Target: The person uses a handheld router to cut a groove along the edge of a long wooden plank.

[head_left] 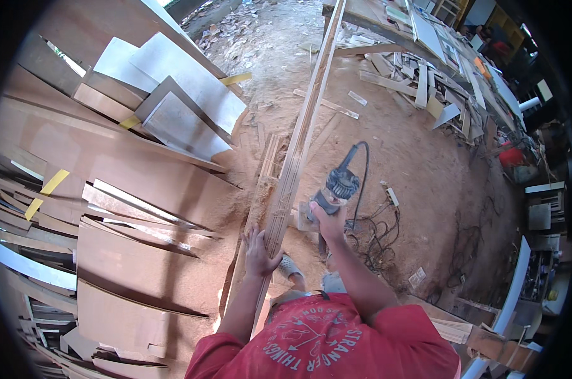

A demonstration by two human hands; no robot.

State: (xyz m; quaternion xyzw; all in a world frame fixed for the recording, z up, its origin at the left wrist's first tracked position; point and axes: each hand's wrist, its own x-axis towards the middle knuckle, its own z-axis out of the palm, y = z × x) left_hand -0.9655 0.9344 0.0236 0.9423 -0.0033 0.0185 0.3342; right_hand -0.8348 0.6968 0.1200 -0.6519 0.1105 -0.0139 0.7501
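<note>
My right hand (329, 222) is wrapped round the lower body of a trim router (343, 186). The router has a dark ribbed motor top, a clear base and a black cord, and it is just right of a long stack of wooden strips (292, 170). Whether its base touches the wood I cannot tell. Flat on the near part of the strips rests my left hand (260, 252), fingers spread and thumb out to the right. Beside the strips on the left runs a rougher wooden board (262, 189), dusted with sawdust.
Large brown panels (121, 252) lean in rows on the left, with white sheets (191, 82) among them. Tangled cables (384, 237) and a power strip (392, 194) lie on the dusty floor at right. Wood offcuts (425, 85) are heaped under a workbench (387, 19) at the far right.
</note>
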